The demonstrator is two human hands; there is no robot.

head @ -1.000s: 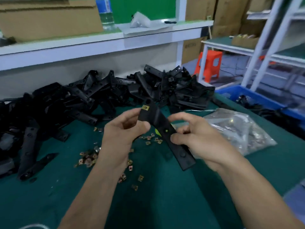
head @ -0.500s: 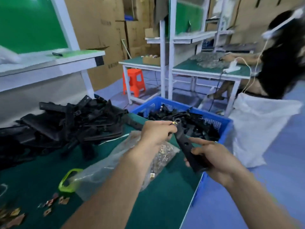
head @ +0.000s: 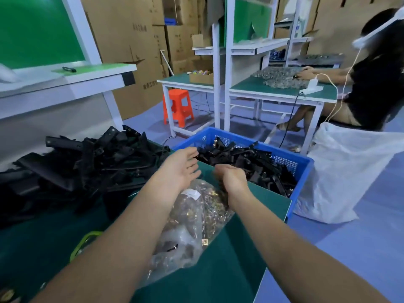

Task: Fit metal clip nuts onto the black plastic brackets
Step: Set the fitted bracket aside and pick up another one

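A blue plastic crate (head: 303,165) beside the table's right edge holds several black plastic brackets (head: 244,162), some with brass clip nuts fitted. My left hand (head: 181,169) hovers near the crate's left rim with fingers spread and nothing in it. My right hand (head: 231,176) hangs at the crate's near rim, fingers loosely curled downward and holding nothing. Under both forearms lies a clear bag of metal clip nuts (head: 196,219). A big heap of loose black brackets (head: 87,162) covers the left of the green table (head: 251,232).
A green-rimmed object (head: 84,243) lies by my left forearm. A white sack (head: 349,171) stands right of the crate. Beyond are an orange stool (head: 178,106), white-framed benches, cardboard boxes, and a seated person (head: 371,84) working at another bench.
Both hands held one bracket with a clip nut half a second ago; now they hold nothing and hover at the crate. The view has swung right from the table to the crate.
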